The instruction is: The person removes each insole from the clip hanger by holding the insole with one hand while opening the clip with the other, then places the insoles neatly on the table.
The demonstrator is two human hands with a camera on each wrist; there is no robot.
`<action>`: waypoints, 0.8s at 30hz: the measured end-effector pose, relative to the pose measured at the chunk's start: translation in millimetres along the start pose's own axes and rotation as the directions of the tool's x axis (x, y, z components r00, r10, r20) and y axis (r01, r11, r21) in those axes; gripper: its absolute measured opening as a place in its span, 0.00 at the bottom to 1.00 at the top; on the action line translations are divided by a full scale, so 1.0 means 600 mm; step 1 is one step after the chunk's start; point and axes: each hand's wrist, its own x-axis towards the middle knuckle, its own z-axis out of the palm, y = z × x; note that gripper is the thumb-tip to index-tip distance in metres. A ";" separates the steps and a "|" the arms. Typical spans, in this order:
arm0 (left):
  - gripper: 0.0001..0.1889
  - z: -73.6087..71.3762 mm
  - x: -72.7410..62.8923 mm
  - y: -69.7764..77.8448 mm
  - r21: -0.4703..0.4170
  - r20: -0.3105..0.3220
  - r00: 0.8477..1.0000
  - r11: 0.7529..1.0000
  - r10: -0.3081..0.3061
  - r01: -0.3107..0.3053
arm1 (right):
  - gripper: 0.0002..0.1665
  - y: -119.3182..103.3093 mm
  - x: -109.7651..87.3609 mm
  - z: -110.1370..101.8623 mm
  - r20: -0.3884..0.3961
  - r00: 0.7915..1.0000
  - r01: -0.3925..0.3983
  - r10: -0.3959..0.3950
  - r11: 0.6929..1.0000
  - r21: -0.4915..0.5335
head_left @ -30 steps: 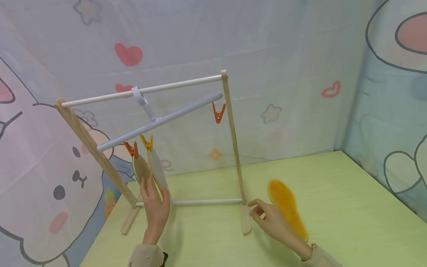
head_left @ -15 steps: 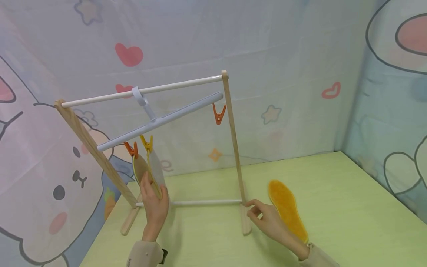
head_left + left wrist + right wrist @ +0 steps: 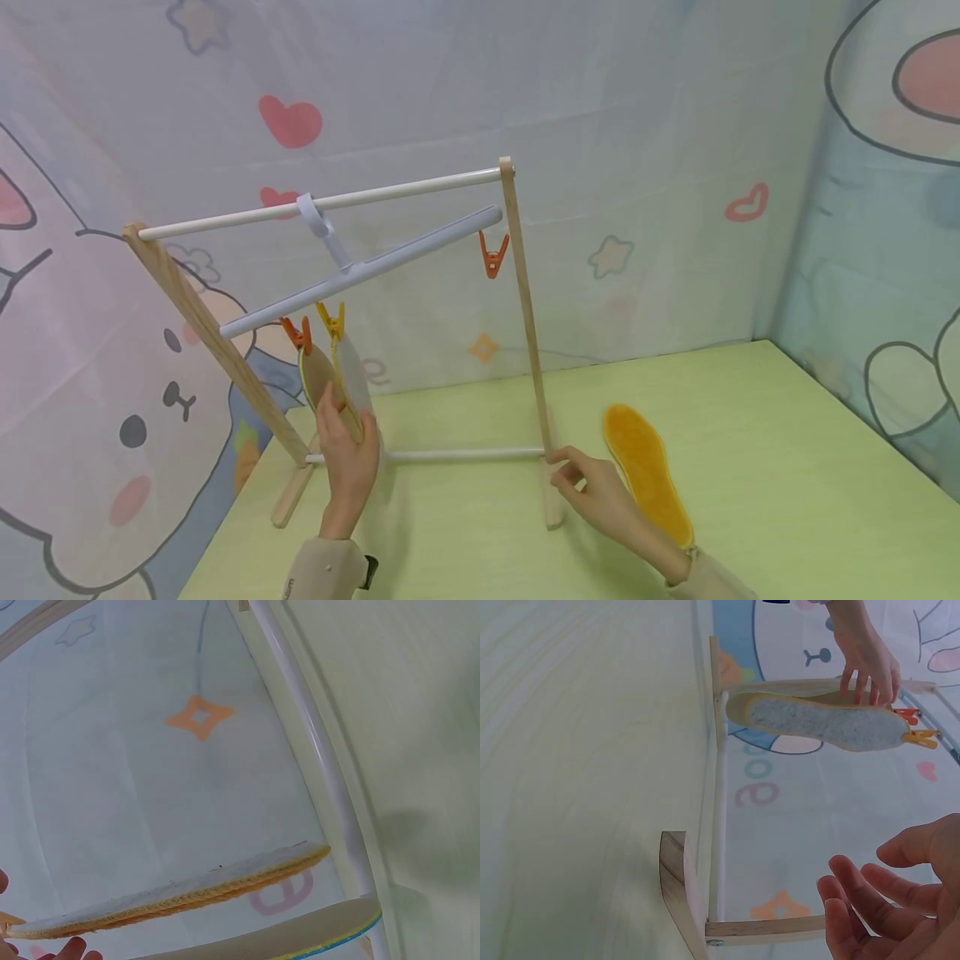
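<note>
Two insoles hang from a pale hanger (image 3: 360,272): one tan-faced insole (image 3: 316,372) by an orange clip (image 3: 298,336), one grey-backed insole (image 3: 829,724) with yellow fuzzy edge by a yellow clip (image 3: 333,321). My left hand (image 3: 348,458) straddles the lower part of the grey-backed insole, fingers on the side facing the tan one and thumb on the other; in the left wrist view the thumb stands off it. Beside the rack's right foot, my right hand (image 3: 596,496) hovers with loosely bent fingers and holds nothing. A yellow-orange fuzzy insole (image 3: 651,479) lies on the table behind it.
The hanger hooks over the top white rod (image 3: 405,192) of a wooden rack and tilts up to the right. Another orange clip (image 3: 492,257) hangs from its right end. A lower white rod (image 3: 465,455) joins the rack's feet on the green table (image 3: 795,467).
My left hand has slid slightly down along the hanging insole. My right hand has drifted a little left, toward the rack's foot. The insole on the table stays put.
</note>
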 end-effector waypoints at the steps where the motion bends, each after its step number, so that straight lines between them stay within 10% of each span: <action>1: 0.28 0.000 0.001 0.001 -0.003 0.002 1.000 1.000 -0.002 0.002 | 0.09 0.000 0.000 0.000 0.000 1.000 -0.001 0.001 1.000 0.002; 24: 0.27 -0.001 0.026 0.023 -0.059 -0.016 1.000 0.998 0.014 -0.015 | 0.08 -0.008 0.015 0.009 -0.003 1.000 -0.007 0.007 0.999 0.054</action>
